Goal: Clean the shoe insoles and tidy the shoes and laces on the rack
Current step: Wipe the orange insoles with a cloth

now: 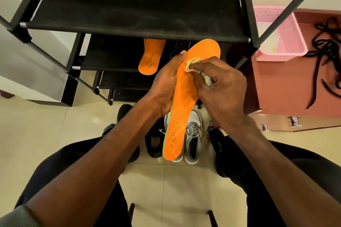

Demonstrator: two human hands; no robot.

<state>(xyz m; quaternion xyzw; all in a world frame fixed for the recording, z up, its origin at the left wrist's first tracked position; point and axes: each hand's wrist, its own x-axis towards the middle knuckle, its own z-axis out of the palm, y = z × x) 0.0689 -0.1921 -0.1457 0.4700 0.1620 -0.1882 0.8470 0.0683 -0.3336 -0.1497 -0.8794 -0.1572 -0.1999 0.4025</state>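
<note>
Mid-cleaning stage. Nearest, grey-and-white sneakers (191,134) and black shoes (154,143) stood unsorted on the floor, not yet on the rack (136,29). Above them the left hand (166,86) gripped an orange insole (184,101) by its left edge while the right hand (219,90) pinched a pale cloth (191,64) against it. Farther off, a second insole (150,57) lay on a middle shelf. At far right, black laces (326,51) lay tangled beside a pink basket (276,24), apparently still to be tidied.

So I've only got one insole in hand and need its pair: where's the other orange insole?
In the head view, the other insole lies on a lower shelf of the rack, upper left of the left hand, sticking out over the shelf's front edge.
</note>
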